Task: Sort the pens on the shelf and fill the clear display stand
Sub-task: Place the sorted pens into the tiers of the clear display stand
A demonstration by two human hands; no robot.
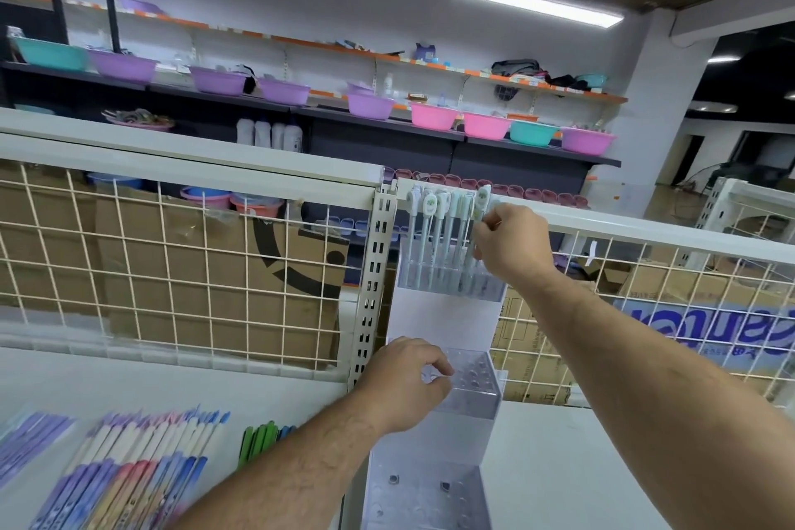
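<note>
Pinching a slim pale pen with a white-and-green cap [482, 202] between thumb and fingertips, your right hand [512, 245] holds it upright at the right end of the top tier of the clear acrylic tiered display stand [443, 318]. Held vertical like that, its tip can go straight down into a hole beside the row of matching capped pens [434, 228] already standing there. Whether the tip is seated yet, I cannot tell, because your fingers cover it.

Your left hand [406, 383] curls its fingers over the left rim of the middle tier. It looks meant to steady the tall, light stand against the push from above. That tier's holes show empty, so there is likely a lot of filling left.

Your supply lies on the white shelf [580, 465] at lower left. The fan of purple, pink and blue pastel pens [142, 465] and the small bunch of green pens [258, 441] are grouped by colour, near your left forearm, probably for easy reach.
</note>
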